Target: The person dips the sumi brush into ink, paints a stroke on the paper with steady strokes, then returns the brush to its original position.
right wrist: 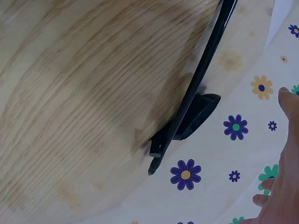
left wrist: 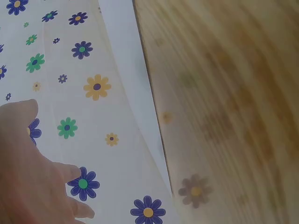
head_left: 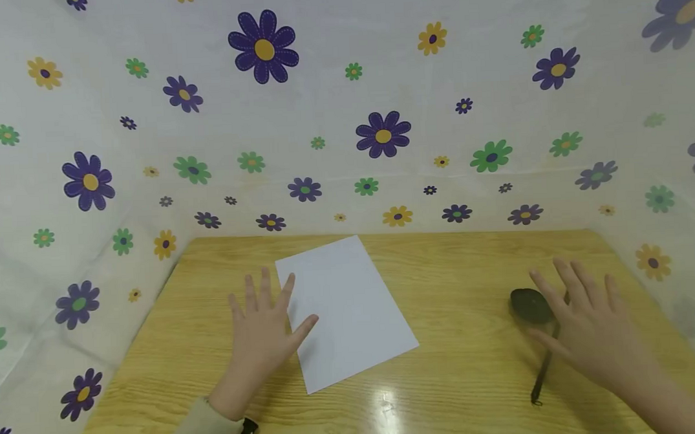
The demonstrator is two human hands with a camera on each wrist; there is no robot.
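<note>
Plainly, nothing is in your grasp at this wood-grain table (head_left: 459,380), set against a flower-print sheet (head_left: 319,108). At left, beyond a pale sleeve (head_left: 202,430), your left hand (head_left: 262,337) spreads its fingers and holds nothing, thumb and forefinger overlapping the left edge of a blank sheet of white paper (head_left: 352,314) in the head view. The paper lies flat and askew on the table, left of the middle, no mark or fold visible. Well apart at right rests a black ladle (head_left: 527,306), its handle (head_left: 542,375) slanting toward you and ending in a small loop. Farthest right, your right hand (head_left: 597,335), fingers likewise splayed and empty, hovers partly across the ladle. As matters lie, no handling appears under way; whether the work is wholly ahead of you or finished, the pictures do not settle.
</note>
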